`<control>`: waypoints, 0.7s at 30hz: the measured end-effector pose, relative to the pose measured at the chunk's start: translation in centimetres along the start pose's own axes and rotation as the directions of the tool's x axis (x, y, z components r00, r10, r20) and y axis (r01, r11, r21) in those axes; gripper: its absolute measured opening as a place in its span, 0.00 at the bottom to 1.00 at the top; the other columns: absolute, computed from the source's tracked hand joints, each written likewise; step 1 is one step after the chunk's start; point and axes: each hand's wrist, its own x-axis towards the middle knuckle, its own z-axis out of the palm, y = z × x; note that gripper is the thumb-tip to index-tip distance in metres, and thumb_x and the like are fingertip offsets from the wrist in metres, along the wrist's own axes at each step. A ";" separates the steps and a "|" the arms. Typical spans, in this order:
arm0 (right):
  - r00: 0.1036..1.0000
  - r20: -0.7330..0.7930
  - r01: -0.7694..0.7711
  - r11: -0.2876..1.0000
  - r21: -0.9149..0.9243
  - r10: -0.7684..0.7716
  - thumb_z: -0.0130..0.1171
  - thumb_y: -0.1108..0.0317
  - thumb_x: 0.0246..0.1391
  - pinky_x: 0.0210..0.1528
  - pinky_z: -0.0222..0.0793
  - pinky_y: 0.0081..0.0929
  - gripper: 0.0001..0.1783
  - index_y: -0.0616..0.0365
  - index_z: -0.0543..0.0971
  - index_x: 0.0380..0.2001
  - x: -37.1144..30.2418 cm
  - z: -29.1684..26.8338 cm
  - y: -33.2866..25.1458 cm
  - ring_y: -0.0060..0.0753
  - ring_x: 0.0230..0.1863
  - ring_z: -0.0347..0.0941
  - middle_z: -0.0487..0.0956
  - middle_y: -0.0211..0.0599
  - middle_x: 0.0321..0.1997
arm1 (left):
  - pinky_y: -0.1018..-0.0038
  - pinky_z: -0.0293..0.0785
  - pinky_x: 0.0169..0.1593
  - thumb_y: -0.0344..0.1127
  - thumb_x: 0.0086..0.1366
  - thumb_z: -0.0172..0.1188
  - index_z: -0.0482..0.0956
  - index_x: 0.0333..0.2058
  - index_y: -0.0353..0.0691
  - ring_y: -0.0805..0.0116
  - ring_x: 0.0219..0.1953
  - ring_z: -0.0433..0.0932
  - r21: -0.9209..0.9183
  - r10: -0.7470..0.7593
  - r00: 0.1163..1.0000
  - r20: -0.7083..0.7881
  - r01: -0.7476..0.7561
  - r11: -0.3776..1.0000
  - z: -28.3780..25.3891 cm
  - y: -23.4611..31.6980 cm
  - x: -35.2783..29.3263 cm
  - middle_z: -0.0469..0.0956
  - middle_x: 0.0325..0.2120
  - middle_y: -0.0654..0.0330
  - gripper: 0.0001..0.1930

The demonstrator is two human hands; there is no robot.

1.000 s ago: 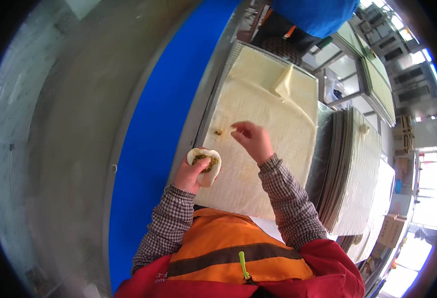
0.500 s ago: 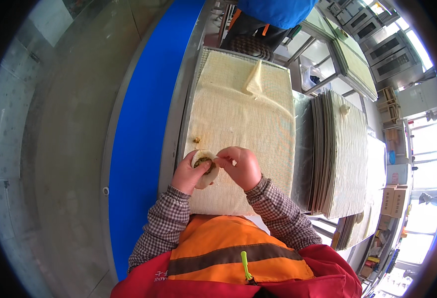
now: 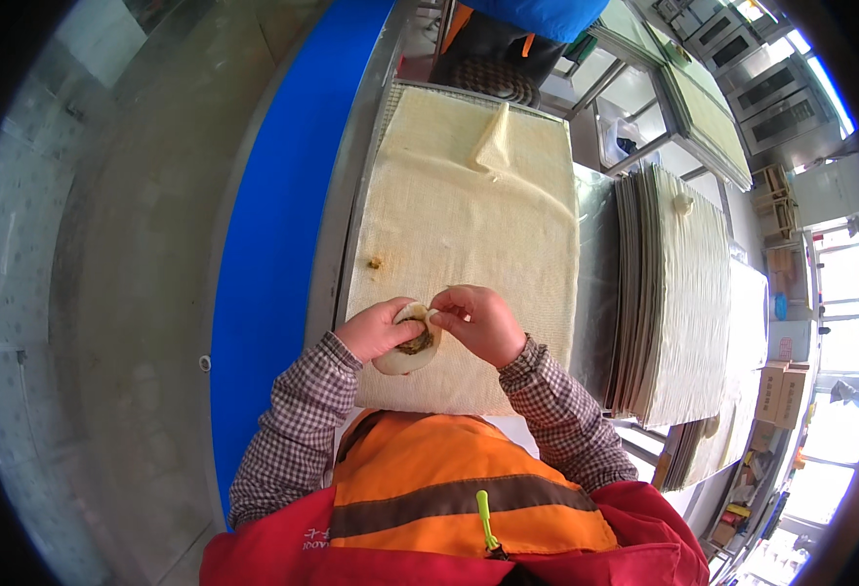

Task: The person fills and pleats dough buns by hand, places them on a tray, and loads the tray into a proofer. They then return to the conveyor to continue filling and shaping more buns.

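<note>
A round dough wrapper [image 3: 393, 365] with dark greenish-brown filling [image 3: 414, 344] in its middle is held above a cloth-covered tray [image 3: 469, 244]. My left hand [image 3: 376, 330] grips it from the left, the thumb pressed in over the filling. At the wrapper's right edge my right hand [image 3: 483, 324] pinches the dough rim between thumb and fingers. The fingers under the dough are hidden. On the cloth, beyond my left hand, lies a small crumb of filling [image 3: 375, 263].
A blue conveyor belt [image 3: 264, 273] runs along the left. Right of the tray stands a stack of cloth-covered boards [image 3: 683, 303] with a small dough piece [image 3: 682, 203] on top. A person in blue [image 3: 547, 15] is at the far end. Racks [image 3: 698, 117] hold more trays.
Both hands have shifted slightly right with the wrapper, which has turned a little in the fingers. My left hand lies flatter across it. The view has moved slightly.
</note>
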 end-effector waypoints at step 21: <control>0.990 -0.045 0.120 0.971 -0.205 -0.132 0.59 0.70 0.48 0.32 0.70 0.36 0.07 0.60 0.78 0.31 -3.2 -2.5 0.9 0.47 0.30 0.75 0.78 0.46 0.31 | 0.74 0.81 0.27 0.32 0.63 0.51 0.69 0.51 0.35 0.64 0.36 0.79 0.208 -0.193 0.981 0.016 0.185 0.960 3.4 3.4 1.9 0.75 0.41 0.53 0.18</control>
